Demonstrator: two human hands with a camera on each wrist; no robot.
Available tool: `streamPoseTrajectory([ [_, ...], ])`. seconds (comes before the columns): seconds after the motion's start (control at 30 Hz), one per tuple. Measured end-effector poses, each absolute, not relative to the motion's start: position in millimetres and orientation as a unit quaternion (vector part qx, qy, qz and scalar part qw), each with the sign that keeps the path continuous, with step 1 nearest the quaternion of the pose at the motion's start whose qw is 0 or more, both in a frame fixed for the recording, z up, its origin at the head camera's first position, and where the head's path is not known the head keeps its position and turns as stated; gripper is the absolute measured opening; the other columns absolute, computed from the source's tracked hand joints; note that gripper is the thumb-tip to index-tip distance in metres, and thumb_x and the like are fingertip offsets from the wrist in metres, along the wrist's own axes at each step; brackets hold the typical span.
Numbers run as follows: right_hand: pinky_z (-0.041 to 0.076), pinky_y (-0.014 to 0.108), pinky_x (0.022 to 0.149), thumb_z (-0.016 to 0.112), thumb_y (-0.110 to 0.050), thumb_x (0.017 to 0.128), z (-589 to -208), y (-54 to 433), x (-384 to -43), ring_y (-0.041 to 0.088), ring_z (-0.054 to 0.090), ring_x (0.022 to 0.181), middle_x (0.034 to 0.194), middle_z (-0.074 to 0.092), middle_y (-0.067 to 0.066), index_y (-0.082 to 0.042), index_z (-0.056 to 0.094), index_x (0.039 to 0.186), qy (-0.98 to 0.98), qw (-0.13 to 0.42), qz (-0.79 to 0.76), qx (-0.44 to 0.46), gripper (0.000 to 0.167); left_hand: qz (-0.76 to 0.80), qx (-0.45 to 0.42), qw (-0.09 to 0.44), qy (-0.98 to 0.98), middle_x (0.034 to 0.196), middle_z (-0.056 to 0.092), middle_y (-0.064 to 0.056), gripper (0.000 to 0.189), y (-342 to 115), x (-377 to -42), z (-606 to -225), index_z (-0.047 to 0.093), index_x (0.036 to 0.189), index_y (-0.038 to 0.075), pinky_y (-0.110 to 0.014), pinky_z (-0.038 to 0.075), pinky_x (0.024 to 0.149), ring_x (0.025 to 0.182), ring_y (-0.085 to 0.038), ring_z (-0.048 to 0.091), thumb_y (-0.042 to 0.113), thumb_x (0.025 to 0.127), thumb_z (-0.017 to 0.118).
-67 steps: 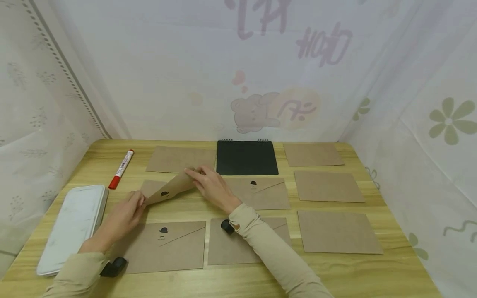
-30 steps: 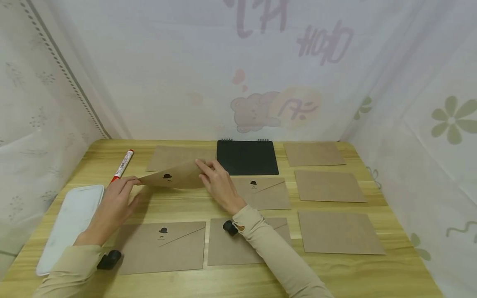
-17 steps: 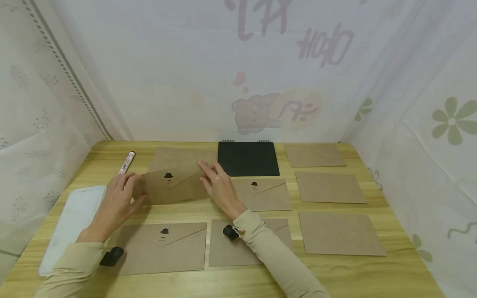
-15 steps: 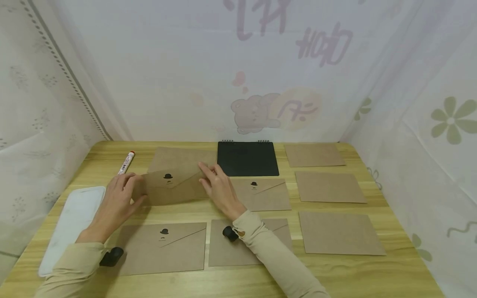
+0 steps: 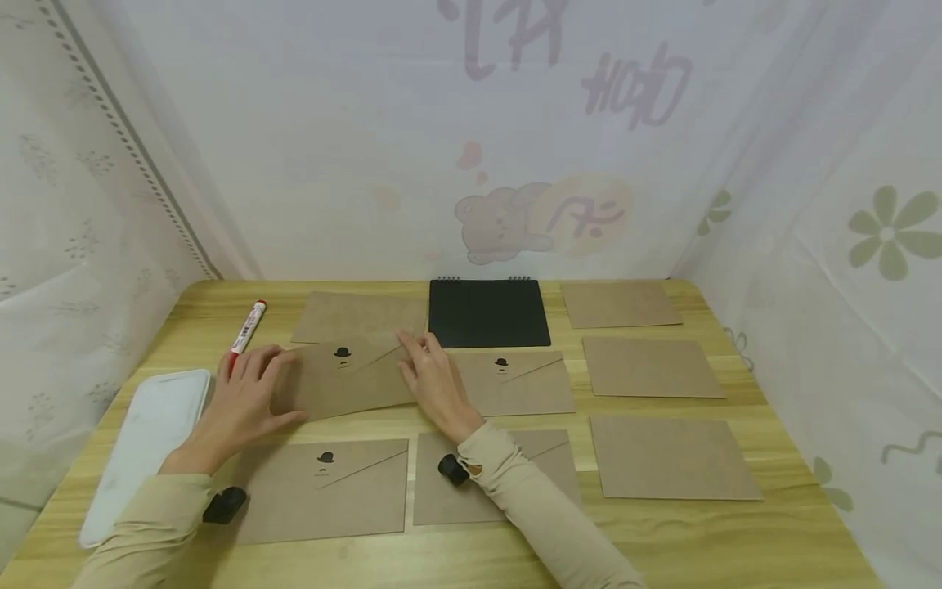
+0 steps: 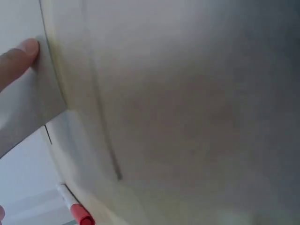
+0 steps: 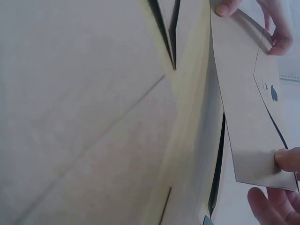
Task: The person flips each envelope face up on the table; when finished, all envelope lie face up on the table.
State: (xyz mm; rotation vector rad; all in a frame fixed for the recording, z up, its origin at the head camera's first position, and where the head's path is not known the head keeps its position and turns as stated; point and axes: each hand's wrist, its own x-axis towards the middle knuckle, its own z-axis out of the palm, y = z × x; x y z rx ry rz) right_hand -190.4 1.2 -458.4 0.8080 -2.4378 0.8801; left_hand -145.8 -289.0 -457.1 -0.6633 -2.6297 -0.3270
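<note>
From the head view, a brown envelope [image 5: 346,378] with a small hat print is held at its two short ends, flap side up, low over the worktop [image 5: 471,425] in the middle row of a grid of envelopes and cards. The left hand [image 5: 246,401] is curled lightly about the left end, thumb under and fingers on top; the right hand [image 5: 434,380] pinches the right end. For a clean laying-down, the envelope is best lowered level, its long edges kept parallel to the neighbouring envelope [image 5: 515,382] on the right and a narrow gap left, so that neither that one nor the card [image 5: 356,316] behind is overlapped. A red marker [image 5: 246,327], a white case [image 5: 147,446] and a black notebook [image 5: 489,312] lie about.

In the left wrist view, little is shown: a fingertip [image 6: 21,51] rests against a pale sheet, and the marker's red cap [image 6: 79,216] is seen below. The grip cannot be judged from here.

In the right wrist view, the envelope [image 7: 255,112] is seen edge-on and tilted, pinched at the far end by fingers [image 7: 276,33] and at the near end by a thumb [image 7: 288,159]; it is judged not yet fully flat.

Against the head frame from about two seconds earlier, the envelope has been turned over from a steep, bent tilt to nearly flat, and both hands have come lower and wider apart.
</note>
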Motion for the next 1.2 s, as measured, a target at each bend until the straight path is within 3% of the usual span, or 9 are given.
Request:
streamPoseTrajectory([
  [0.23, 0.038, 0.014, 0.049, 0.069, -0.016, 0.085, -461, 1, -188, 0.005, 0.05, 0.059, 0.095, 0.056, 0.004, -0.009, 0.055, 0.127, -0.893, 0.205, 0.273, 0.292, 0.046, -0.118, -0.233, 0.17, -0.95, 0.128, 0.039, -0.023, 0.084, -292, -148, -453, 0.045, 0.123, 0.007, -0.069, 0.022, 0.089, 0.116, -0.046, 0.032, 0.03, 0.054, 0.088],
  [0.33, 0.042, 0.019, 0.057, 0.071, -0.02, 0.082, -462, 2, -188, 0.008, 0.05, 0.061, 0.097, 0.057, 0.004, -0.009, 0.053, 0.129, -0.902, 0.204, 0.233, 0.3, 0.05, -0.117, -0.239, 0.162, -0.95, 0.13, 0.039, -0.024, 0.085, -294, -151, -453, 0.045, 0.123, 0.007, -0.069, 0.025, 0.085, 0.118, -0.045, 0.032, 0.029, 0.053, 0.088],
  [0.43, 0.043, 0.028, 0.07, 0.074, -0.024, 0.079, -460, 4, -188, 0.013, 0.054, 0.073, 0.1, 0.057, 0.005, -0.01, 0.051, 0.131, -0.913, 0.189, 0.199, 0.301, 0.059, -0.114, -0.247, 0.159, -0.949, 0.131, 0.04, -0.024, 0.085, -294, -153, -453, 0.046, 0.123, 0.007, -0.068, 0.026, 0.085, 0.118, -0.044, 0.032, 0.029, 0.053, 0.088],
  [0.53, 0.041, 0.031, 0.074, 0.076, -0.028, 0.076, -458, 6, -186, 0.016, 0.053, 0.083, 0.102, 0.056, 0.005, -0.01, 0.049, 0.133, -0.921, 0.169, 0.179, 0.301, 0.065, -0.107, -0.252, 0.154, -0.949, 0.132, 0.04, -0.024, 0.085, -295, -155, -453, 0.047, 0.123, 0.006, -0.067, 0.026, 0.087, 0.119, -0.044, 0.032, 0.029, 0.053, 0.089],
  [0.83, 0.042, 0.024, 0.056, 0.073, -0.024, 0.08, -459, 10, -181, 0.017, 0.051, 0.078, 0.102, 0.053, 0.009, -0.009, 0.046, 0.135, -0.928, 0.112, 0.197, 0.296, 0.064, -0.114, -0.269, 0.118, -0.949, 0.134, 0.038, -0.026, 0.085, -295, -156, -453, 0.046, 0.126, 0.004, -0.067, 0.026, 0.089, 0.121, -0.046, 0.03, 0.026, 0.056, 0.088],
  [1.2, 0.041, 0.025, 0.059, 0.072, -0.016, 0.075, -465, 2, -179, 0.016, 0.051, 0.073, 0.094, 0.053, 0.007, -0.008, 0.051, 0.13, -0.936, 0.118, 0.172, 0.282, 0.059, -0.151, -0.264, 0.038, -0.952, 0.134, 0.04, -0.026, 0.077, -299, -151, -450, 0.047, 0.13, 0.012, -0.07, 0.022, 0.086, 0.119, -0.048, 0.029, 0.029, 0.065, 0.083],
])
